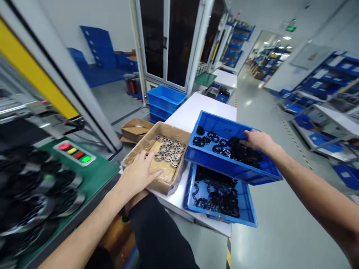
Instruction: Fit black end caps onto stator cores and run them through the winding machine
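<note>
My left hand (141, 170) is spread over the near left side of a cardboard box (171, 187) lined with clear plastic. Its fingertips are close to several shiny metal rings that look like bearings (169, 157), and nothing shows in its grasp. My right hand (256, 140) reaches over the far right rim of a blue bin (224, 166), thumb and finger apart above black ring-shaped parts (238, 149). Whether it touches them is hard to tell. Under that bin a second blue bin (248, 209) holds more black rings (217, 198).
Both bins and the box rest on a white table (211, 108). At left, a green worktop (97, 175) carries dark round parts (42, 183) and a button panel (74, 152). Stacked blue bins (166, 97) stand behind. Dark cloth (162, 235) shows below my left hand.
</note>
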Demonstrator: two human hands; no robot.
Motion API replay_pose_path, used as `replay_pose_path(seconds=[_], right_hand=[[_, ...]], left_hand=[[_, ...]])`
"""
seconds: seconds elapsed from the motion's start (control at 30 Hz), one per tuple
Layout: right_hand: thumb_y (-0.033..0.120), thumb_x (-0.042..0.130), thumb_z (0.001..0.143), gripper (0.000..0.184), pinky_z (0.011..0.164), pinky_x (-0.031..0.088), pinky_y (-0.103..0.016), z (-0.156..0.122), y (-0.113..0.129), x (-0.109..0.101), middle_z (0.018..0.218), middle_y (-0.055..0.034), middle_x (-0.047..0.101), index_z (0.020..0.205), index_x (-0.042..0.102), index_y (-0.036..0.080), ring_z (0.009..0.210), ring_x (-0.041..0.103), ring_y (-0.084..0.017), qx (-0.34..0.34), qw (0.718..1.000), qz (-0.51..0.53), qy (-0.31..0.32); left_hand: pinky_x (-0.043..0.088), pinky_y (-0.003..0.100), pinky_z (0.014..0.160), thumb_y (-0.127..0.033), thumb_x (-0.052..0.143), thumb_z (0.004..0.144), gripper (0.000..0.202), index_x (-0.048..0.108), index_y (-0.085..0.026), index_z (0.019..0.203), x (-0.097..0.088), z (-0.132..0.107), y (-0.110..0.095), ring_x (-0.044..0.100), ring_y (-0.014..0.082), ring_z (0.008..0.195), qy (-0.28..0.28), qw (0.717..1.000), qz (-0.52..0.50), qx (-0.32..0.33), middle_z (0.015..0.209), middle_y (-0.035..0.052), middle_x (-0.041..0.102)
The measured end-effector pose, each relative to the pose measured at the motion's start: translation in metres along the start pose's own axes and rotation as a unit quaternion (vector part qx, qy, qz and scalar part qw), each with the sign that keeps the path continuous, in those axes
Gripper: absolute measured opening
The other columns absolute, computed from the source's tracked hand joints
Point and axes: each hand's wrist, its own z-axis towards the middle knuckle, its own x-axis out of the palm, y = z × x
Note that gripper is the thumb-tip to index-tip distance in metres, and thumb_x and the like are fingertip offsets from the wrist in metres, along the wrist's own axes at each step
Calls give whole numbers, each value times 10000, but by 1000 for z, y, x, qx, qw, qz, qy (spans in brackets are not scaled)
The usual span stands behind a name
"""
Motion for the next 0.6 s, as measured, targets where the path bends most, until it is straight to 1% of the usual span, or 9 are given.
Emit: replay_pose_path(seconds=[0.03, 0.1, 0.17, 0.23, 0.3, 0.4, 0.47, 0.53, 0.6], right_hand=[[491, 872, 1039, 535, 1023, 650, -594, 8, -10, 8, 1286, -339, 820, 1360, 834, 65, 1158, 831, -468, 26, 999, -14, 18], [538, 780, 1097, 611, 1076, 646, -569, 17, -22, 23, 1390, -331, 796, 1501, 784, 79, 1249, 816, -448, 59, 996, -37, 61], [593, 684, 1145, 645, 1133, 633, -521, 17, -25, 32, 1459, -290, 783, 1583, 745, 124, 1333, 793, -410, 64, 993, -43, 86], [662, 630, 1151, 682, 1148, 629, -518, 12, -24, 38, 1497, -266, 766, 1602, 734, 163, 1364, 779, -410, 68, 992, -51, 96], [701, 619, 1133, 704, 1120, 639, -547, 3, -22, 40, 1548, -264, 728, 1622, 721, 206, 1340, 782, -432, 70, 991, -61, 93], [682, 647, 1103, 689, 1059, 648, -551, -8, -21, 40, 1575, -240, 696, 1661, 690, 279, 1258, 799, -421, 57, 992, -67, 93], [634, 671, 1094, 649, 1070, 641, -521, -10, -22, 39, 1512, -206, 730, 1646, 694, 294, 1239, 794, -387, 39, 992, -60, 108], [576, 703, 1086, 602, 1101, 630, -489, -8, -24, 38, 1412, -179, 770, 1609, 703, 277, 1266, 776, -366, 26, 991, -51, 123], [516, 728, 1081, 554, 1124, 625, -487, -4, -23, 38, 1343, -181, 784, 1565, 713, 247, 1289, 769, -373, 29, 990, -46, 130]], left_hand=[[574, 526, 1237, -500, 691, 1062, 728, 550, -214, 1717, 11, 26, 2, 626, 448, 1557, 36, 999, 18, -10, 1612, 217, 611], [508, 555, 1309, -421, 722, 1038, 864, 432, -176, 1814, 31, 69, 6, 616, 502, 1577, 91, 994, 46, -33, 1687, 277, 532], [514, 587, 1287, -349, 746, 994, 967, 361, -150, 1858, 49, 102, 12, 638, 566, 1548, 121, 989, 63, -52, 1718, 336, 493], [539, 597, 1252, -295, 749, 950, 1014, 344, -123, 1863, 63, 126, 17, 664, 587, 1522, 139, 986, 74, -59, 1716, 379, 495], [564, 565, 1229, -261, 749, 902, 1015, 385, -121, 1839, 74, 144, 22, 708, 545, 1493, 159, 983, 78, -55, 1699, 378, 535], [593, 515, 1200, -258, 767, 831, 1000, 469, -129, 1776, 87, 163, 31, 742, 490, 1467, 174, 981, 75, -38, 1652, 345, 619], [595, 522, 1203, -278, 767, 820, 1032, 437, -108, 1783, 93, 170, 36, 734, 497, 1479, 169, 983, 70, -33, 1651, 345, 633], [590, 556, 1212, -289, 758, 824, 1069, 384, -83, 1804, 95, 174, 41, 726, 520, 1483, 162, 984, 63, -30, 1661, 354, 627], [580, 583, 1229, -291, 771, 803, 1071, 415, -90, 1792, 96, 178, 44, 711, 540, 1495, 159, 986, 52, -26, 1658, 348, 631]])
